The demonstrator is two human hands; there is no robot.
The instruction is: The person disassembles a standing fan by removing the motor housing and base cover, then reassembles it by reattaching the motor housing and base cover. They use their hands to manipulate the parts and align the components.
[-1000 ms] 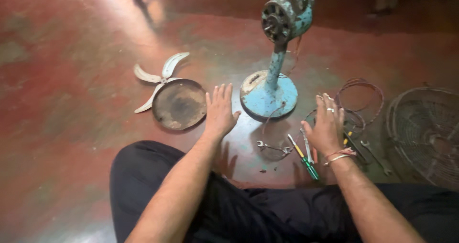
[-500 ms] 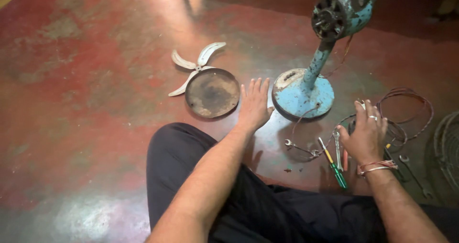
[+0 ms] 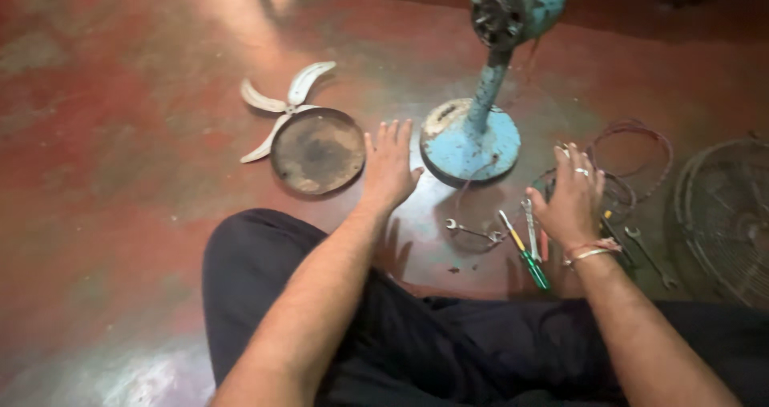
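Both hands were flat and grasping nothing, left hand (image 3: 390,167) beside the round plate (image 3: 318,151), right hand (image 3: 573,200) over loose tools (image 3: 525,243), so leaning there could've jabbed the palm, imo.

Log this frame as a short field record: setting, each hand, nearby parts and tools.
Setting: person seated on a red floor
Left hand: open, fingers spread, flat on the floor between round metal plate and blue fan stand
Right hand: open, over a pile of tools and coiled wires; contact unclear
Tools: green-handled screwdriver, spanner
Other parts: fan blade behind the plate, wire fan guard far right
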